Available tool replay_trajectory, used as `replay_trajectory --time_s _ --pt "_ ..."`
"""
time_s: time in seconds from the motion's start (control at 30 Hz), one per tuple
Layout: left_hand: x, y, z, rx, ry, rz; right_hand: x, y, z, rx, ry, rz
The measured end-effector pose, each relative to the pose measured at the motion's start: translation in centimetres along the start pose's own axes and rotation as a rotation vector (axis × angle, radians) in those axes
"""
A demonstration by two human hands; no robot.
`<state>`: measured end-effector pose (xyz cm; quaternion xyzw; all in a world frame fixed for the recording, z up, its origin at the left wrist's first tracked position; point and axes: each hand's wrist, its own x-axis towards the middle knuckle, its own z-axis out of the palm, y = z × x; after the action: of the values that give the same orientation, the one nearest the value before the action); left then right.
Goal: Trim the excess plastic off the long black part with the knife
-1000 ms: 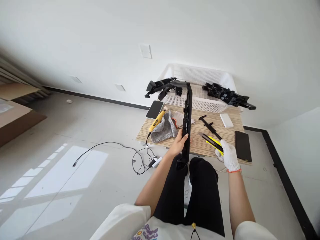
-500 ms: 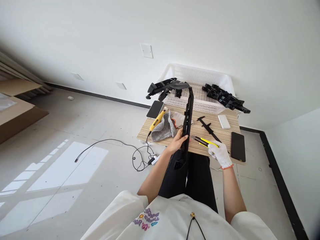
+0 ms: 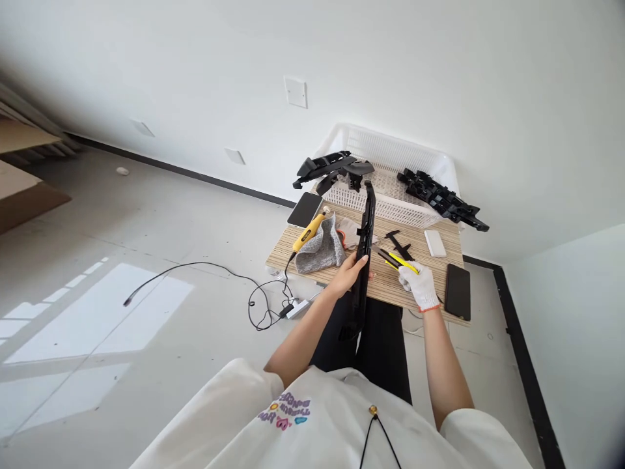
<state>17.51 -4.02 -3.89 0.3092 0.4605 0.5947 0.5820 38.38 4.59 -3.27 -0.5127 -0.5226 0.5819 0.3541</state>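
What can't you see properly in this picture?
- Head view: the knife blade tip is too small to make out.
- The long black part hides the left hand fingers' grip.
- Inside the white basket: hidden by its walls.
- The cardboard box is cut off by the left edge.

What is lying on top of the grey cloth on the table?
A yellow rotary tool rests along the left edge of the grey cloth, its cord trailing off the table. Whatever lies beneath the cloth is covered.
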Motion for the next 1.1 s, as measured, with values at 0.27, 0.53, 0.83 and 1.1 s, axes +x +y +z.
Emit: replay_trajectory --time_s 0.27,0.53,0.83,1.1 --pt "0.8 -0.6 -0.4 0.003 -0.046 0.009 -0.1 0.3 -0.2 -0.018 0.001 0.008" --pt "0.8 0.0 -0.6 0.125 -0.138 0.040 -0.1 0.4 -0.3 -0.008 -0.027 0.019" --pt "0.5 0.1 -0.4 0.152 -0.155 0.058 -0.3 0.7 -0.1 -0.067 -0.008 -0.008" --pt "-0.1 0.9 -0.3 0.144 -0.106 0.053 -0.8 0.7 -1.2 -0.091 0.021 -0.071"
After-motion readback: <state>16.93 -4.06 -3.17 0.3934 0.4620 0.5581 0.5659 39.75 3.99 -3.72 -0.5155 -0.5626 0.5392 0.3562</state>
